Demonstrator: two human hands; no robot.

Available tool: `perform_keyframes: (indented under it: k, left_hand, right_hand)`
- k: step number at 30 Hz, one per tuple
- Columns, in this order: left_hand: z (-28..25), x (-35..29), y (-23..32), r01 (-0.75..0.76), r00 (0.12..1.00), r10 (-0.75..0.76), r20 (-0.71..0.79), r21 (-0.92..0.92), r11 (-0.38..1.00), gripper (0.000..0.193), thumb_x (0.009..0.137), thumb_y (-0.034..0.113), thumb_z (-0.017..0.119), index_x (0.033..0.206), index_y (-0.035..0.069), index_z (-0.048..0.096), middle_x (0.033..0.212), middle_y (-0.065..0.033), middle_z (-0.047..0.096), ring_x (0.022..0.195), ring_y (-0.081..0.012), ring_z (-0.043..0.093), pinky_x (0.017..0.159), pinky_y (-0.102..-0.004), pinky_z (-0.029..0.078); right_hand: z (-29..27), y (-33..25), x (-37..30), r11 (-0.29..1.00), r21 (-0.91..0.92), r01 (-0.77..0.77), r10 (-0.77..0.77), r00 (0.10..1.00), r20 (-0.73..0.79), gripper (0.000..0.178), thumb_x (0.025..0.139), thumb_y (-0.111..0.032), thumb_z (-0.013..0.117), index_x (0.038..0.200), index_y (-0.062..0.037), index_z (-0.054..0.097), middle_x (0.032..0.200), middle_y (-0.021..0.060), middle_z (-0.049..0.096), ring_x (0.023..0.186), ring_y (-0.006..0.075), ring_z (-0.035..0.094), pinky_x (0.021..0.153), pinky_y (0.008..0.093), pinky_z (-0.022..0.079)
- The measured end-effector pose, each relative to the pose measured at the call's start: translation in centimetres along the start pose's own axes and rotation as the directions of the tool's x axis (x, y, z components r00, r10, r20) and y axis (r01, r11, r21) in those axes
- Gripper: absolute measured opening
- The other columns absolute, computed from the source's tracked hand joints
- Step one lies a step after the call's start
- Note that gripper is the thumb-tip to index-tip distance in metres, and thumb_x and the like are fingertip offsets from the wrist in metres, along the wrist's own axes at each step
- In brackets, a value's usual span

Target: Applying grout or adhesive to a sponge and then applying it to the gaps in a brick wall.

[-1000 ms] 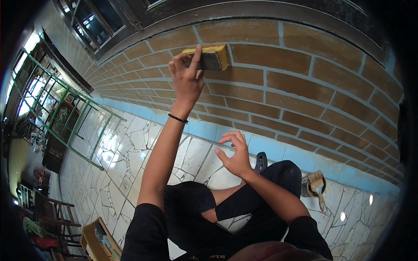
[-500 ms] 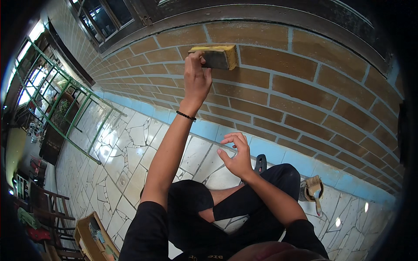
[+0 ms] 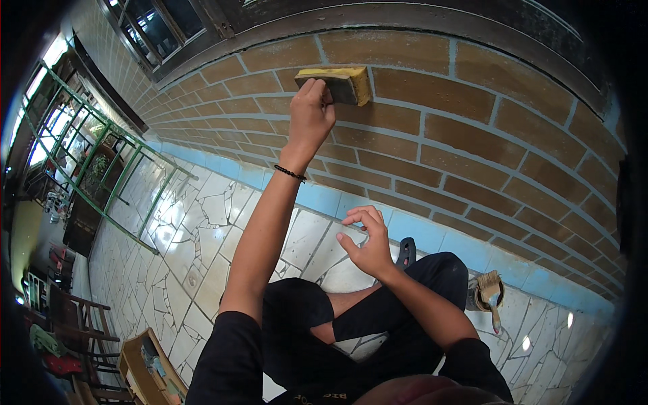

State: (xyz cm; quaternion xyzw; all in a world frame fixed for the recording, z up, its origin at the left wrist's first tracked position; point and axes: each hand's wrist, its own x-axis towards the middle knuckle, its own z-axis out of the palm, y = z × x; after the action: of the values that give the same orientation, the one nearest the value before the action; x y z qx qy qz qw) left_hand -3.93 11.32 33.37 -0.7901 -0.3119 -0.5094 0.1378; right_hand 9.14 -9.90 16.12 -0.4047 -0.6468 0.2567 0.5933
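My left hand [image 3: 312, 111], with a dark beaded bracelet at its wrist, grips a sponge float [image 3: 335, 84]. The float has a dark backing and a thick yellow sponge side, which lies against the brown brick wall [image 3: 432, 91] just under the wooden frame. Its handle is mostly hidden behind my fingers. Lower down, my right hand [image 3: 368, 237] hovers above my knee, empty, its fingers loosely curved and apart from the thumb.
To the right, a paintbrush [image 3: 491, 297] rests across a small can [image 3: 476, 295] on the tiled floor. A light blue skirting [image 3: 432, 233] runs along the wall's foot. At left stand a green metal frame [image 3: 125, 226], wooden chairs [image 3: 88, 324] and an open box [image 3: 135, 374].
My left hand and the sponge float have shifted slightly up and right on the bricks, and the fingers' grip looks a little different. The right hand has stayed nearly still.
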Motion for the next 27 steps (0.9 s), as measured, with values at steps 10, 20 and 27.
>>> perform_keyframes:
  k: [10,20,27]
  left_hand:
    - [0.1,0.9,1.6,0.072,0.995,-0.07,0.067,-0.032,0.997,0.045,0.087,0.033,0.09,0.077,0.0,0.061,0.075,-0.0123,0.059,0.065,-0.025,0.057,0.062,-0.0369,0.047]
    - [2.2,1.7,0.7,0.169,0.985,-0.171,-0.017,-0.104,0.98,0.049,0.081,0.031,0.098,0.068,0.001,0.062,0.069,-0.0065,0.06,0.061,-0.0169,0.054,0.057,-0.0326,0.044]
    - [2.8,1.9,0.7,0.156,0.987,-0.161,-0.027,-0.138,0.978,0.051,0.079,0.036,0.098,0.068,0.001,0.063,0.07,-0.0082,0.06,0.063,-0.0206,0.057,0.059,-0.0337,0.047]
  right_hand:
    - [-0.6,-0.7,0.5,0.996,0.083,-0.019,0.019,1.0,0.001,0.026,0.08,-0.009,0.086,0.101,-0.0063,0.071,0.118,0.0152,0.067,0.115,0.0346,0.061,0.102,0.0437,0.048]
    - [-1.4,-1.6,1.2,0.994,0.107,-0.013,0.011,1.0,0.018,0.026,0.079,-0.006,0.085,0.102,-0.0056,0.071,0.118,0.0164,0.066,0.114,0.035,0.061,0.101,0.0433,0.048]
    - [-0.3,-0.4,1.4,0.997,0.068,-0.048,0.048,0.999,0.005,0.027,0.08,-0.008,0.086,0.103,-0.0063,0.071,0.118,0.0154,0.067,0.116,0.0354,0.062,0.101,0.0443,0.048]
